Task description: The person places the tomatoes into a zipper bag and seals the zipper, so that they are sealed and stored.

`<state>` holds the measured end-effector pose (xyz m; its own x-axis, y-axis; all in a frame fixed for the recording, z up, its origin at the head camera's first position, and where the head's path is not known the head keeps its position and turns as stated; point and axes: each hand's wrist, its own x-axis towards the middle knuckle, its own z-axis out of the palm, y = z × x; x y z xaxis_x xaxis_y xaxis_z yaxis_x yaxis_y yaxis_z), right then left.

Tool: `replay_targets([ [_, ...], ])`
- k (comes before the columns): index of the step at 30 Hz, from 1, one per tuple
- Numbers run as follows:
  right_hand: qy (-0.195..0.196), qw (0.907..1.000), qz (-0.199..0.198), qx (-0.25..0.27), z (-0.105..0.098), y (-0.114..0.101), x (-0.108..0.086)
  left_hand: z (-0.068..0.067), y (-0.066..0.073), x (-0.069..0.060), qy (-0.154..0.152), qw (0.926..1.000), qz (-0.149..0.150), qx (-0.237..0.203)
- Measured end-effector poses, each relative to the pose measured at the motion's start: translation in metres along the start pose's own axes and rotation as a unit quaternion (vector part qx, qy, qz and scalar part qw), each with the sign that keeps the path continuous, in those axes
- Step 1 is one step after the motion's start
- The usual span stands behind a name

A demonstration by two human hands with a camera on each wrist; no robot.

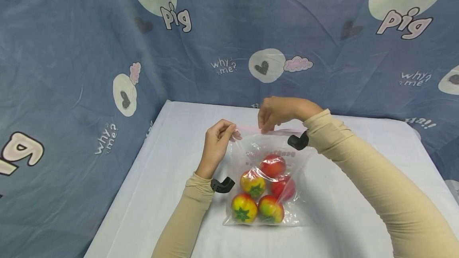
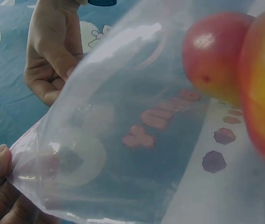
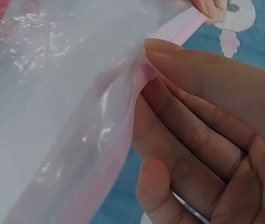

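Note:
A clear zip bag (image 1: 247,152) with a pink strip along its top stands on the white table, several red and yellow tomatoes (image 1: 274,165) with green leafy tops inside it. My left hand (image 1: 218,140) pinches the bag's upper left corner between thumb and fingers. Farther right along the same edge, my right hand (image 1: 277,111) pinches the pink zip strip (image 3: 181,30) between thumb and fingertips. In the right wrist view the bag's edge bows away below that pinch. The left wrist view shows pink printing on the film and two tomatoes (image 2: 216,56) close up.
White cloth covers the table (image 1: 172,138). Behind it and at the left hangs a blue printed curtain (image 1: 229,23). A black wrist camera mount (image 1: 223,185) sits by the left wrist, and another mount (image 1: 298,141) overlaps the bag's upper right.

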<state>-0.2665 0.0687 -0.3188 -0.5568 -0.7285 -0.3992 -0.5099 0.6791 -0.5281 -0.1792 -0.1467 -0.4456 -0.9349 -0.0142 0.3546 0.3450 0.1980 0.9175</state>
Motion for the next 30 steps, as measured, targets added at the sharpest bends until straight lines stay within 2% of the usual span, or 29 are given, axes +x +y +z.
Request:
replay_targets([
  [5,-0.004,1.0000,0.006,0.005,0.000,0.002,-0.001,0.000,-0.001,0.000,0.000,1.0000,-0.006,0.003],
  [13,-0.006,0.9999,0.010,0.012,0.000,0.003,-0.003,-0.001,-0.002,0.000,-0.003,0.9999,0.010,-0.002],
  [24,-0.005,0.9999,0.010,0.010,0.000,0.008,-0.006,-0.002,-0.004,0.001,-0.005,0.9998,0.016,-0.003],
  [30,-0.007,0.9999,0.011,0.006,0.000,0.011,-0.009,-0.002,-0.004,0.001,-0.003,0.9999,0.009,-0.003],
])
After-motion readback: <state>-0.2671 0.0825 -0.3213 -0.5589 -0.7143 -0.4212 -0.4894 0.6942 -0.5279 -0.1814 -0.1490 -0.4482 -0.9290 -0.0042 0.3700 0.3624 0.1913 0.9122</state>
